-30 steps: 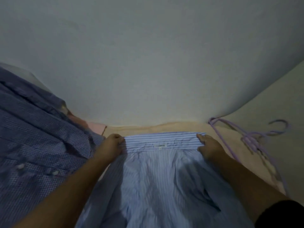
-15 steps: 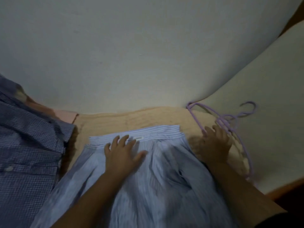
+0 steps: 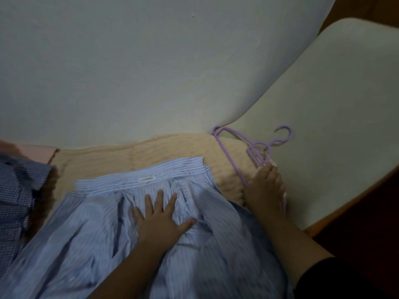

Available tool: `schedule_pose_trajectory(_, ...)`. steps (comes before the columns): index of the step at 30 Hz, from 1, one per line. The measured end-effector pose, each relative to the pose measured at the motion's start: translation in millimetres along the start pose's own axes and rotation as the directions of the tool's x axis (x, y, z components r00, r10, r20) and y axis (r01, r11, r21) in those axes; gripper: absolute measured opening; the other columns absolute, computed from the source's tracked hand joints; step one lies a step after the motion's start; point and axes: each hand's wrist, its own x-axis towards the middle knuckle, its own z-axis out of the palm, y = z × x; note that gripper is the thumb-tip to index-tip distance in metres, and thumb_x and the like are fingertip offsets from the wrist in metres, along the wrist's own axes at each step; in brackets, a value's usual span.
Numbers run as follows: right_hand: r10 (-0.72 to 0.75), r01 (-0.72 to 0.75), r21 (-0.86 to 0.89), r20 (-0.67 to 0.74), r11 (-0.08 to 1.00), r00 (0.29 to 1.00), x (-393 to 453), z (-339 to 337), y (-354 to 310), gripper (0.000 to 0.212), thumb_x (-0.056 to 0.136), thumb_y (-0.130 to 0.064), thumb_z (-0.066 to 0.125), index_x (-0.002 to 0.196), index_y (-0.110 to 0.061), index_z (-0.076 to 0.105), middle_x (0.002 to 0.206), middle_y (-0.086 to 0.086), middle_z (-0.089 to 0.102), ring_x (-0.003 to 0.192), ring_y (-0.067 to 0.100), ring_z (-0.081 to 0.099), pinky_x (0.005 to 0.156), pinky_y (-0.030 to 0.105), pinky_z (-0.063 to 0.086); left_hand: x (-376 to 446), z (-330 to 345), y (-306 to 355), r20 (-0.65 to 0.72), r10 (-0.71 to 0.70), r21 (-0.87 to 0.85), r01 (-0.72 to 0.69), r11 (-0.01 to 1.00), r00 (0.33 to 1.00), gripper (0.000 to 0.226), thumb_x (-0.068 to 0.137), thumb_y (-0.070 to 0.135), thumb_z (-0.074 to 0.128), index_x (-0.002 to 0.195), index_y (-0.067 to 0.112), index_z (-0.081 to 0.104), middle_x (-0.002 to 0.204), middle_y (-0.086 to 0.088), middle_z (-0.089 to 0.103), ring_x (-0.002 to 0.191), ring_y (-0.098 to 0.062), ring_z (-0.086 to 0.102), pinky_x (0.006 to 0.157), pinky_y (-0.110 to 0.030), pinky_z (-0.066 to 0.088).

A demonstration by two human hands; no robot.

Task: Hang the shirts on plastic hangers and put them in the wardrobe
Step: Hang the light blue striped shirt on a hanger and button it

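A light blue striped shirt [image 3: 103, 229] lies spread on the bed with its collar toward the wall. My left hand [image 3: 159, 221] presses flat on it just below the collar, fingers spread. A purple plastic hanger [image 3: 254, 147] lies to the right on a beige pillow [image 3: 228, 169], its hook on the white mattress. My right hand [image 3: 264, 188] lies over the hanger's lower part, fingertips at its neck. Whether the fingers close round the hanger is hidden.
A dark blue checked shirt [image 3: 15, 190] lies piled at the left, over a pink cloth [image 3: 41, 152]. A beige blanket [image 3: 97, 160] covers the bed up to the white wall [image 3: 151, 72]. The white mattress [image 3: 336, 117] runs off to the right with a wooden edge [image 3: 323, 216].
Both hands let go of the collar. My left hand moved down flat onto the shirt, and my right hand moved right onto the purple hanger. The view shifted right.
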Motion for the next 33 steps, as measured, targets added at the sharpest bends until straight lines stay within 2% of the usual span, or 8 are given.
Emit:
schedule_pose_trajectory(8, -0.067, 0.051, 0.256, 0.053, 0.965, 0.996, -10, -18, -29, 0.100, 0.073, -0.034, 0.072, 0.148, -0.003, 0.014, 0.149, 0.017, 0.027, 0.137, 0.033, 0.026, 0.114, 0.052, 0.008, 1, -5, -3, 0.072, 0.000, -0.006, 0.000, 1.000, 0.997, 0.107, 0.059, 0.095, 0.013, 0.150, 0.043, -0.008, 0.159, 0.004, -0.020, 0.145, -0.030, -0.020, 0.112, -0.062, -0.009)
schedule_pose_trajectory(10, -0.147, 0.107, 0.300, 0.114, 0.948, 0.983, -15, -27, -40, 0.107, 0.070, -0.033, 0.075, 0.150, -0.009, 0.008, 0.152, 0.011, 0.020, 0.140, 0.028, 0.020, 0.114, 0.053, 0.005, 2, -9, -8, 0.087, 0.040, -0.016, -0.039, 0.999, 0.995, 0.116, 0.050, 0.099, 0.005, 0.150, 0.042, -0.006, 0.160, 0.004, -0.016, 0.146, -0.029, -0.016, 0.113, -0.060, -0.006)
schedule_pose_trajectory(15, -0.394, 0.293, 0.387, 0.213, 0.874, 0.894, -29, -53, -63, 0.109, 0.068, -0.020, 0.076, 0.150, -0.015, 0.005, 0.154, 0.004, 0.012, 0.142, 0.018, 0.013, 0.113, 0.053, 0.010, -8, -34, -42, -0.058, 0.110, -0.157, -0.118, 0.981, 0.992, 0.136, 0.040, 0.103, 0.001, 0.149, 0.026, 0.031, 0.156, -0.004, 0.029, 0.142, -0.023, 0.026, 0.114, -0.038, 0.023)
schedule_pose_trajectory(18, -0.466, 0.356, 0.377, 0.257, 0.855, 0.847, -36, -58, -73, 0.110, 0.065, -0.017, 0.077, 0.150, -0.016, 0.008, 0.154, 0.003, 0.014, 0.142, 0.016, 0.012, 0.112, 0.054, 0.013, -18, -49, -75, -0.232, 0.010, -0.362, -0.096, 0.927, 0.973, 0.104, 0.060, 0.087, 0.033, 0.129, 0.013, 0.059, 0.132, -0.006, 0.058, 0.123, -0.022, 0.051, 0.102, -0.028, 0.035)
schedule_pose_trajectory(22, -0.498, 0.415, 0.288, 0.348, 0.863, 0.794, -42, -57, -79, 0.112, 0.063, -0.018, 0.079, 0.150, -0.016, 0.008, 0.154, 0.004, 0.014, 0.142, 0.018, 0.013, 0.112, 0.051, 0.014, -24, -64, -119, -0.341, -0.172, -0.517, -0.032, 0.856, 0.924, 0.023, 0.089, 0.033, 0.060, 0.094, 0.015, 0.073, 0.098, -0.004, 0.072, 0.094, -0.022, 0.065, 0.079, -0.031, 0.047)
schedule_pose_trajectory(26, -0.521, 0.492, 0.183, 0.403, 0.851, 0.752, -41, -49, -82, 0.110, 0.067, -0.028, 0.077, 0.150, -0.016, 0.006, 0.154, 0.003, 0.014, 0.142, 0.018, 0.013, 0.111, 0.052, 0.017, -14, -68, -150, -0.497, -0.339, -0.461, 0.088, 0.883, 0.799, 0.030, 0.084, 0.029, 0.051, 0.091, 0.014, 0.075, 0.106, -0.010, 0.068, 0.101, -0.027, 0.061, 0.087, -0.033, 0.043)
schedule_pose_trajectory(30, -0.526, 0.548, 0.096, 0.459, 0.831, 0.716, -40, -47, -83, 0.103, 0.075, -0.038, 0.071, 0.150, -0.017, 0.003, 0.156, 0.002, 0.010, 0.144, 0.017, 0.010, 0.112, 0.053, 0.014, -5, -78, -157, -0.365, -0.491, -0.447, 0.313, 0.838, 0.791, 0.032, 0.089, 0.029, 0.054, 0.118, 0.026, 0.068, 0.148, -0.012, 0.040, 0.137, -0.027, 0.034, 0.107, -0.037, 0.029)
schedule_pose_trajectory(33, -0.514, 0.578, 0.037, 0.505, 0.815, 0.693, -42, -54, -85, 0.103, 0.078, -0.031, 0.070, 0.150, -0.016, -0.002, 0.157, 0.001, 0.003, 0.145, 0.015, 0.004, 0.114, 0.050, 0.011, 2, -83, -157, -0.201, -0.497, -0.443, 0.374, 0.815, 0.844, 0.029, 0.091, 0.031, 0.048, 0.110, 0.025, 0.070, 0.131, -0.007, 0.059, 0.125, -0.026, 0.048, 0.098, -0.036, 0.040)
